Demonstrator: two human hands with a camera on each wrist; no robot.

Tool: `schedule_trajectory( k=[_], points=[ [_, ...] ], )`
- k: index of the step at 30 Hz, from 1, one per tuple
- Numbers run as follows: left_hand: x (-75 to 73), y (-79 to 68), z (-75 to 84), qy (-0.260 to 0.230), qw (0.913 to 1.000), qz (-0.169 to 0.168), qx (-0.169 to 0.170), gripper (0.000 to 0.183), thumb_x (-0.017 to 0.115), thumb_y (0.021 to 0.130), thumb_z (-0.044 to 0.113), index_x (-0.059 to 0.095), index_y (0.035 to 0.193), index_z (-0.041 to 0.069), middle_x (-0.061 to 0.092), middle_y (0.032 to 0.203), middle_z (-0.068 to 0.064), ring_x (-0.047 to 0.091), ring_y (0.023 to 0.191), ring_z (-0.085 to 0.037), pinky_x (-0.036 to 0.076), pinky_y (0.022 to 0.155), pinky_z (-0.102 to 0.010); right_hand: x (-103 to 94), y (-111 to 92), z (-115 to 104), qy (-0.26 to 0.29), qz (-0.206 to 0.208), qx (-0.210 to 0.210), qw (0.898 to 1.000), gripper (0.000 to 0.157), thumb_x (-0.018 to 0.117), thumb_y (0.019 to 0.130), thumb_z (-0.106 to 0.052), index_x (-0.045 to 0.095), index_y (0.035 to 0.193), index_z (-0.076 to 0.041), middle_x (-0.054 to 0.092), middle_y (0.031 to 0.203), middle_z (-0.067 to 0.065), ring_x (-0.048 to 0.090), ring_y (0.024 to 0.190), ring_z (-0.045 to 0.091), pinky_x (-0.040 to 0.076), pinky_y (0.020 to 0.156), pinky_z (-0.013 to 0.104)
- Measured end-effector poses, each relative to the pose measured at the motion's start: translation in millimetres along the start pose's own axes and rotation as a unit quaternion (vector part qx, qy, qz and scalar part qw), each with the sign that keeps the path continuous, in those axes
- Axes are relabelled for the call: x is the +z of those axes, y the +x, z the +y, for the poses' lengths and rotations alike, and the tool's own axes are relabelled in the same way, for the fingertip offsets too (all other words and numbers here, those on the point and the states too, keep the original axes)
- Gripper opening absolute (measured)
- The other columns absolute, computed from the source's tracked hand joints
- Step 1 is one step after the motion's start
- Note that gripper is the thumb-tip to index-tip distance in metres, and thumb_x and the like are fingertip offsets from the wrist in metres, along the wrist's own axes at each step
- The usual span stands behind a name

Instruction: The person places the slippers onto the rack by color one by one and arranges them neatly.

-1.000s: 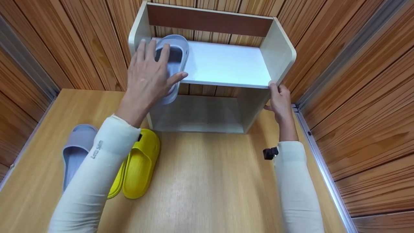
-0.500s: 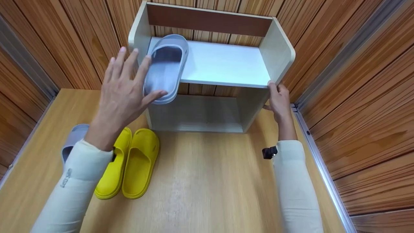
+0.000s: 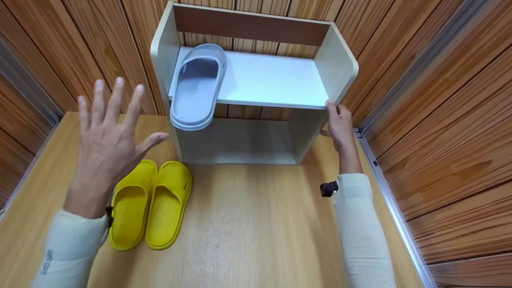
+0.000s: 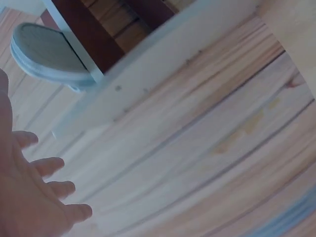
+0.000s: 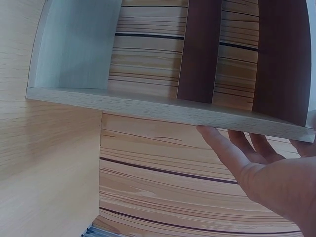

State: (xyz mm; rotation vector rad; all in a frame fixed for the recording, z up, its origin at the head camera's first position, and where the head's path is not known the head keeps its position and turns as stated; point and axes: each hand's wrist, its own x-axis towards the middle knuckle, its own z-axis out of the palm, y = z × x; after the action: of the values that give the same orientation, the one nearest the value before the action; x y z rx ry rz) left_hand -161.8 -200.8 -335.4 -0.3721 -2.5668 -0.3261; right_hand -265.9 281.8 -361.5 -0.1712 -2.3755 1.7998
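Observation:
A grey slipper [image 3: 196, 92] lies on the white upper board [image 3: 272, 80] of a small two-tier shelf, at its left end, heel jutting past the front edge. Fingers spread, my left hand [image 3: 108, 148] hovers left of the shelf, away from that slipper. In the left wrist view its fingers [image 4: 49, 166] hold nothing. My right hand [image 3: 340, 122] grips the front edge of the right side panel [image 3: 338, 66], just under the upper board. The right wrist view shows the thumb on the panel edge [image 5: 163, 109] and the other fingers partly hidden behind it.
A pair of yellow slippers, the left one [image 3: 130, 212] and the right one [image 3: 170, 212], stands on the wooden floor [image 3: 240, 224] before the shelf. My left arm covers a second grey slipper. Wood-plank walls [image 3: 448, 152] enclose the sides and back.
My left hand has come away from the grey slipper on the shelf, moving left and toward me. That slipper stays in place. My right hand keeps its hold on the panel.

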Motion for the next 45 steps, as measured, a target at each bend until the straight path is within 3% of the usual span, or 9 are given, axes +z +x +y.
schedule_trajectory(
  k=[7,12,16,24,32,36,45],
  points=[
    [2.5,-33.0,-26.3,0.04,0.9954,-0.034,-0.08,0.096,0.035,0.091,0.082,0.014,0.165,0.023,-0.002,0.169,-0.014,-0.011,0.153,-0.04,-0.014,0.115,-0.064,1.8,-1.2,-1.1,0.005,0.001,-0.006,1.0,0.057,0.042,0.106,-0.041,0.038,0.154,-0.009,0.037,0.154,0.017,0.038,0.141,0.038,0.043,0.099,0.066],
    [10.6,-55.2,-43.7,0.065,0.988,-0.055,-0.128,0.099,0.028,0.089,0.085,0.014,0.164,0.022,-0.008,0.168,-0.014,-0.015,0.151,-0.04,-0.015,0.113,-0.066,2.2,-1.3,0.3,0.013,0.002,-0.008,1.0,0.057,0.042,0.106,-0.038,0.039,0.153,-0.007,0.037,0.153,0.02,0.036,0.141,0.039,0.042,0.099,0.067],
    [18.9,-74.0,-56.1,0.068,0.9813,-0.068,-0.167,0.1,0.029,0.089,0.085,0.011,0.164,0.021,-0.015,0.167,-0.014,-0.018,0.15,-0.042,-0.016,0.111,-0.069,3.0,-1.1,0.3,0.006,0.003,-0.007,1.0,0.057,0.042,0.106,-0.039,0.039,0.153,-0.007,0.037,0.153,0.018,0.037,0.141,0.038,0.043,0.1,0.066],
    [42.2,-104.2,-73.3,0.033,0.9599,-0.125,-0.249,0.111,0.042,0.086,0.084,0.002,0.164,0.016,-0.021,0.164,-0.021,-0.025,0.146,-0.045,-0.018,0.107,-0.073,2.7,0.2,1.4,0.002,0.002,-0.003,1.0,0.056,0.042,0.107,-0.04,0.039,0.152,-0.008,0.038,0.153,0.017,0.037,0.141,0.037,0.044,0.1,0.065],
    [69.3,-124.5,-85.7,-0.03,0.9247,-0.166,-0.341,0.124,0.05,0.082,0.084,-0.01,0.161,0.01,-0.023,0.16,-0.03,-0.019,0.145,-0.055,-0.005,0.105,-0.081,1.8,1.9,2.8,0.006,0.006,0.001,1.0,0.055,0.042,0.106,-0.038,0.04,0.152,-0.007,0.038,0.153,0.017,0.038,0.141,0.037,0.044,0.1,0.065],
    [81.3,-126.1,-91.8,-0.069,0.9059,-0.177,-0.378,0.124,0.051,0.083,0.082,-0.015,0.16,0.01,-0.023,0.16,-0.032,-0.015,0.145,-0.057,0.004,0.105,-0.082,1.1,1.1,2.9,0.009,0.003,-0.004,1.0,0.055,0.041,0.107,-0.038,0.039,0.152,-0.008,0.038,0.154,0.017,0.037,0.142,0.037,0.044,0.1,0.066],
    [100.4,-131.3,-102.8,-0.128,0.8653,-0.203,-0.44,0.126,0.054,0.083,0.081,-0.026,0.157,0.016,-0.026,0.16,-0.029,-0.011,0.145,-0.059,0.01,0.105,-0.082,1.1,-1.4,1.5,0.014,0.002,-0.013,1.0,0.053,0.041,0.106,-0.038,0.044,0.148,-0.005,0.039,0.152,0.017,0.037,0.141,0.037,0.042,0.099,0.068]
  ],
)
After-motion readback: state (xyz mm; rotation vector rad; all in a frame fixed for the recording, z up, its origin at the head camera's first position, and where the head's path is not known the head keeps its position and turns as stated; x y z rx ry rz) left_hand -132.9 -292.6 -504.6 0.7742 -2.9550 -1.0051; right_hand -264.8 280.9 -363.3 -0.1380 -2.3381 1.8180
